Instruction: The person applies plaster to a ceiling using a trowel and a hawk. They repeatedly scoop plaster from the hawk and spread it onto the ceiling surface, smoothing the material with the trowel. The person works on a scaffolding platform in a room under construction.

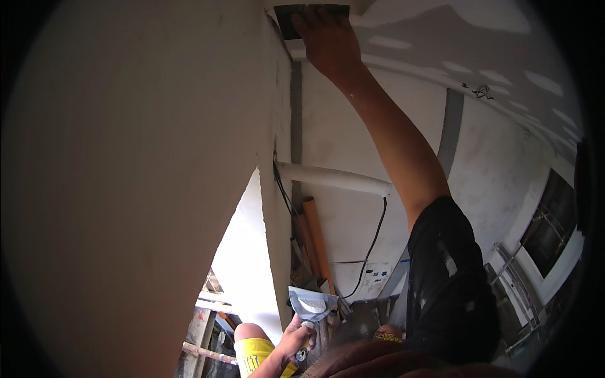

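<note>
My right hand (331, 47) is raised high, its fingers lying over a dark flat rectangular sheet (287, 22) held up where the wall meets the ceiling. Whether the sheet is a blade or an abrasive cannot be made out. Down low, my left hand (295, 339) is wrapped round the handle of a wide putty knife (328, 301). A lump of white filler (311, 307) sits on its blade, which points upward.
A pale wall (138, 157) fills the left, with a bright triangular opening (246, 246) below. A pale pipe (334, 176) crosses mid-view, a black cable (378, 233) hanging from it. Orange pipes (318, 242) lean behind. A patched ceiling (454, 38) and a window (545, 223) lie right.
</note>
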Tool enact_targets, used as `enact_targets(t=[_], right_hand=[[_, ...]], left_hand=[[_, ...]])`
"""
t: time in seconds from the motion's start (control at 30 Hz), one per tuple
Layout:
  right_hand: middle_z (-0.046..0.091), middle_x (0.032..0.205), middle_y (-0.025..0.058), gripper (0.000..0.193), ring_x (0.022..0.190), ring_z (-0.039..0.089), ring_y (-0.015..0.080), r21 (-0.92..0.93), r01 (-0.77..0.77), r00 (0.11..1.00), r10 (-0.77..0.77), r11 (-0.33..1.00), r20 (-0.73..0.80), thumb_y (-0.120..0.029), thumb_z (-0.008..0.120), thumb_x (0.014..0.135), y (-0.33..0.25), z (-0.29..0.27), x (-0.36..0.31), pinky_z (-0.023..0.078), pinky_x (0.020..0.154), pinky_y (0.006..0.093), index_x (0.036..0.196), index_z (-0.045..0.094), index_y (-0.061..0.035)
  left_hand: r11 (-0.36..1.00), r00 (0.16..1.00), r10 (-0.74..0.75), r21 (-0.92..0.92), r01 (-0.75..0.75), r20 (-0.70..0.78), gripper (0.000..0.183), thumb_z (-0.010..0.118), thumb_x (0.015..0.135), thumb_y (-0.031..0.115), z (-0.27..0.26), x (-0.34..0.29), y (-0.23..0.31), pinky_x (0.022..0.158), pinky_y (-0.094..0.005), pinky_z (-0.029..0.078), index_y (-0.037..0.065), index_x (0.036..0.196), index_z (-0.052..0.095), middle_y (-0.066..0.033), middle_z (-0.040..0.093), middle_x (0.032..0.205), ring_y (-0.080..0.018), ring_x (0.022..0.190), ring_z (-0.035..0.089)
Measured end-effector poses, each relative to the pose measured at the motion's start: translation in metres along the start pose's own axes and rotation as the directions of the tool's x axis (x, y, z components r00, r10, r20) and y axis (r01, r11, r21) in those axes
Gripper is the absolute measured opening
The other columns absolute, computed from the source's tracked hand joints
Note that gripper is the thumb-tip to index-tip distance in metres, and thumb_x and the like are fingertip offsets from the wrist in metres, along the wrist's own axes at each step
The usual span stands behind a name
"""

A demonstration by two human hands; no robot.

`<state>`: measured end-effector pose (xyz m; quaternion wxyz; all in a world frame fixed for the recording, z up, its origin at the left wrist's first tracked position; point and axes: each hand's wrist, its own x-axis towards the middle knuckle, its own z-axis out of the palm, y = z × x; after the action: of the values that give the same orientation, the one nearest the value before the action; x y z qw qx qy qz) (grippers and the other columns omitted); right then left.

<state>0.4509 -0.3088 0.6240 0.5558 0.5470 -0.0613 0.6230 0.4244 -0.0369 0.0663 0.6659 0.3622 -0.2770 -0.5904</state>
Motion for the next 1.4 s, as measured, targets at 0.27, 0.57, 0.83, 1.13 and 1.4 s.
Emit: enact_targets(t=[0.27,0.57,0.83,1.13,1.4], right_hand=[[0.068,0.130,0.0119,0.042,0.121,0.064,0.0271,0.581,-0.575,0.798,0.238,0.576,0.554,-0.002,0.052,0.097,-0.015,-0.125,-0.067,0.050,0.101,0.0410,0.137,0.059,-0.0067],[0.051,0.148,0.0053,0.052,0.136,0.049,0.0254,0.214,-0.370,0.189,0.153,-0.904,0.970,-0.009,0.061,0.100,-0.052,-0.279,-0.250,0.036,0.116,0.0547,0.150,0.045,-0.0145],[0.064,0.130,0.0073,0.048,0.124,0.060,0.0200,0.159,-0.225,0.201,0.114,-0.961,0.973,0.005,0.058,0.094,-0.121,-0.349,-0.301,0.044,0.110,0.0415,0.140,0.054,-0.0091],[0.070,0.127,0.0160,0.033,0.124,0.064,0.0262,0.301,-0.807,0.337,0.024,-0.508,0.941,0.007,0.057,0.093,-0.130,-0.377,-0.321,0.047,0.110,0.0360,0.123,0.070,0.0009],[0.074,0.111,0.0128,0.043,0.101,0.068,0.0201,0.061,-0.974,0.012,0.218,-0.220,0.976,0.003,0.049,0.088,-0.140,-0.402,-0.411,0.049,0.095,0.0337,0.127,0.066,-0.0045]], left_hand=[[0.987,0.999,0.032,-0.157,-0.025,0.039,0.049,0.045,0.090,0.001,0.024,-0.014,0.028,0.050,-0.0315,0.045,0.010,0.138,0.043,-0.0114,0.055,0.082,-0.0200,0.058,0.053],[0.858,0.972,0.064,-0.510,0.063,0.228,0.063,0.047,0.087,0.006,0.072,-0.040,0.084,0.035,-0.0248,0.041,0.011,0.148,0.036,-0.0189,0.056,0.082,-0.0174,0.044,0.044],[0.734,0.918,0.114,-0.655,0.180,0.380,0.065,0.041,0.087,0.001,0.078,-0.041,0.090,0.034,-0.0222,0.049,0.000,0.152,0.031,-0.0287,0.057,0.123,-0.0162,0.049,0.052],[0.800,0.891,0.058,-0.554,0.228,0.450,0.075,0.037,0.085,-0.001,0.065,-0.023,0.076,0.033,-0.0234,0.051,0.000,0.157,0.015,-0.0409,0.028,0.153,-0.0181,0.048,0.051],[0.941,0.855,0.248,-0.322,-0.101,0.456,0.076,0.043,0.090,0.001,0.035,0.000,0.068,0.032,-0.0307,0.051,0.004,0.158,0.011,-0.0296,0.044,0.111,-0.0213,0.050,0.052]])
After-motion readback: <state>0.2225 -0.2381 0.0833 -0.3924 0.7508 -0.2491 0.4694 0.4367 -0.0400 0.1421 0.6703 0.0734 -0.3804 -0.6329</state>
